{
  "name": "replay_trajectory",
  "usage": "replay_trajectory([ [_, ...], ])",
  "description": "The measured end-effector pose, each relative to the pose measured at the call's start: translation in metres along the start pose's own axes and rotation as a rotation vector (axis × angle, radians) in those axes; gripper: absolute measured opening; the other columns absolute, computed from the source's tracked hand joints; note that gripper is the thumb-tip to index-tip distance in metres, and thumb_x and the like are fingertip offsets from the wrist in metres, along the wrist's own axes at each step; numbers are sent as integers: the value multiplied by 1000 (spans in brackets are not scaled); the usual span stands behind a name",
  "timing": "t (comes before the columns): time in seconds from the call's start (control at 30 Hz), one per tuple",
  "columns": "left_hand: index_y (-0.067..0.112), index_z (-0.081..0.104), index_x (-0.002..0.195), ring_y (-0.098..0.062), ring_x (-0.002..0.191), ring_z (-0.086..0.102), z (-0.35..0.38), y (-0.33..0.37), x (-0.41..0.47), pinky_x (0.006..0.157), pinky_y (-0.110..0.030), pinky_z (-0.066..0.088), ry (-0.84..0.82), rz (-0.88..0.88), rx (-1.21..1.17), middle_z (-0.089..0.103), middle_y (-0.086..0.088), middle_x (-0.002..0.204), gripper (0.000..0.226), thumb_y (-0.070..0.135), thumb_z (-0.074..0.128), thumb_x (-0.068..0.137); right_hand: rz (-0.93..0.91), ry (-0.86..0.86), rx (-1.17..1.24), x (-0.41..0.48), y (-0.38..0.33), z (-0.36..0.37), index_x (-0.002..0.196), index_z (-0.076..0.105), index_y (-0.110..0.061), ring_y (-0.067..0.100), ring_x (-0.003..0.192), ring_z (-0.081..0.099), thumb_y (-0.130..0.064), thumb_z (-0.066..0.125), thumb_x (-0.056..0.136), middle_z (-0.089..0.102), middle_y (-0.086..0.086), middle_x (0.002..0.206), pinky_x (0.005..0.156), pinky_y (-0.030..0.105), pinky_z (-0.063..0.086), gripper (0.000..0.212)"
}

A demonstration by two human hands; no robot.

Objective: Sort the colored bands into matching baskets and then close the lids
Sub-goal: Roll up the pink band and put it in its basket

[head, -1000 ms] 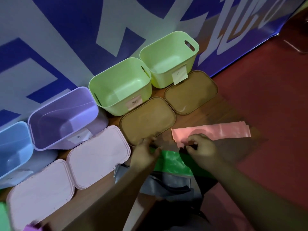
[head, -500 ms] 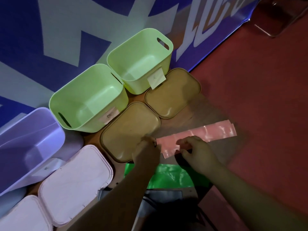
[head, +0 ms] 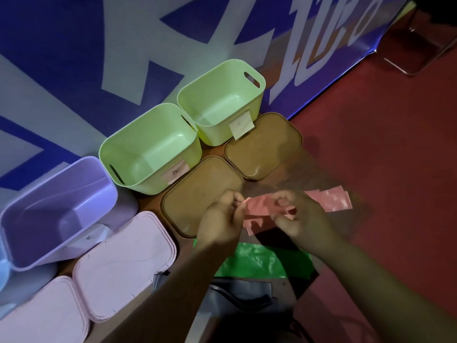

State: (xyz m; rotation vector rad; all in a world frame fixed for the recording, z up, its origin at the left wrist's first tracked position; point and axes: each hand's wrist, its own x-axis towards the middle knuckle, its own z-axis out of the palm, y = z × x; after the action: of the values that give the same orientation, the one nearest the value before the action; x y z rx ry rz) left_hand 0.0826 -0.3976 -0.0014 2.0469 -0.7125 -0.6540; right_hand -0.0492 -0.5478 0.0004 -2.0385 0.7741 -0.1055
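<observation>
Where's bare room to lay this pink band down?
Free: red floor right of the far tan lid and beyond the pink band. Crowded: lids and baskets fill the left; green band and grey bands lie nearest you.

Pink flat band [head: 329, 201]: glossy, with pale sheen patches.
Bright green flat band [head: 262, 263]: plain.
Dark grey flat band [head: 237, 293]: plain.
Near light green plastic basket [head: 138, 134] and far light green plastic basket [head: 217, 95]: plain, each bearing a cream paper label [head: 241, 125] with dark handwriting.
Lilac plastic basket [head: 49, 206]: plain.
Two tan rectangular lids [head: 197, 194] [head: 262, 144].
Two pale pink rectangular lids [head: 123, 263] [head: 37, 315].
Blue wall banner [head: 61, 58]: white lettering.
Dark red floor [head: 383, 157].
</observation>
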Motion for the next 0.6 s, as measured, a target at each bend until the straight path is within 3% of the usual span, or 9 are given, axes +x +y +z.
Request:
replay_trajectory([
  [0.13, 25, 66, 87, -10, 71, 61, -44, 31, -22, 65, -21, 47, 79, 170, -41, 65, 5, 80, 14, 12, 66, 93, -77, -57, 155, -8, -46, -12, 115, 61, -35, -16, 104, 54, -15, 77, 83, 59, -23, 110, 81, -2, 37, 41],
  [0.27, 23, 73, 88, -16, 82, 67, -88, 50, -54, 73, -26, 52, 80, 253, -51, 70, 3, 86, 15, 8, 71, 89, -153, -214, 344, -21, -95, -5, 111, 62, -29, 1, 108, 62, -5, 75, 83, 67, -8, 112, 91, 18, 50, 39],
  [0.4, 24, 73, 84, -1, 74, 66, -120, 59, -94, 69, -14, 49, 140, 212, -171, 72, 9, 79, 20, 4, 73, 85, -240, -271, 467, -41, -140, 10, 95, 64, -23, 6, 85, 66, 3, 74, 81, 70, -1, 92, 77, 16, 52, 31],
  [0.47, 23, 71, 85, -5, 71, 64, -132, 56, -113, 68, -18, 52, 188, 164, -274, 71, 2, 77, 20, 3, 75, 82, -259, -334, 512, -51, -158, 20, 91, 67, -19, 7, 77, 63, -3, 75, 83, 69, 5, 84, 67, 15, 50, 19],
  [0.6, 14, 72, 89, -15, 75, 63, -157, 44, -151, 73, -29, 54, 274, 117, -412, 72, -11, 84, 17, 16, 78, 73, -308, -368, 580, -73, -182, 44, 83, 71, -21, 12, 74, 61, -7, 75, 83, 69, 6, 80, 69, 23, 50, 14],
])
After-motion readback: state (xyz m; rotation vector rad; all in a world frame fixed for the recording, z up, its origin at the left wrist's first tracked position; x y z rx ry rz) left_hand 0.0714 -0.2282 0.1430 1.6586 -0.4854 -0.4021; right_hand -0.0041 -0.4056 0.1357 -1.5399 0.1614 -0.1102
